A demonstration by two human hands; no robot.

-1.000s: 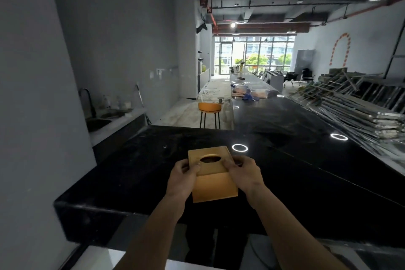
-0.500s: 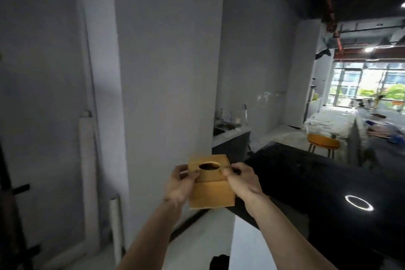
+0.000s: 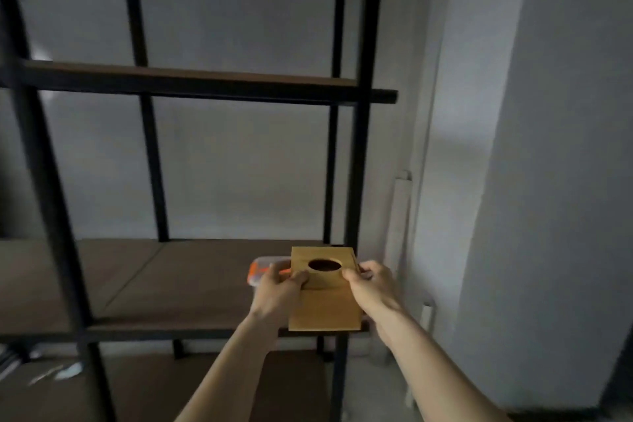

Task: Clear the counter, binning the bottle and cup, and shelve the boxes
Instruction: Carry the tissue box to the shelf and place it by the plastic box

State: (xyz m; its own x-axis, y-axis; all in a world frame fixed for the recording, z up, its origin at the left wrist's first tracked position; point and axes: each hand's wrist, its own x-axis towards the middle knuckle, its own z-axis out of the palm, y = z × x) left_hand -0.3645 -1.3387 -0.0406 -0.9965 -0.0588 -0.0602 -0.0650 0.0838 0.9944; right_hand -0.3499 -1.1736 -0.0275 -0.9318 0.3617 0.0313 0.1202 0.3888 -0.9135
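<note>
Evidently both hands (image 3: 279,288) (image 3: 371,286) hold unlabelled wooden box (image 3: 325,305)

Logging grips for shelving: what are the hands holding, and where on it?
Both hands hold the wooden box: left hand on its left top edge, right hand on its right top edge, thumbs beside the round hole.

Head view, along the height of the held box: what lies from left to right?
shelf board → clear container with orange trim → left hand → wooden box → right hand → white rolled tubes → grey wall
</note>
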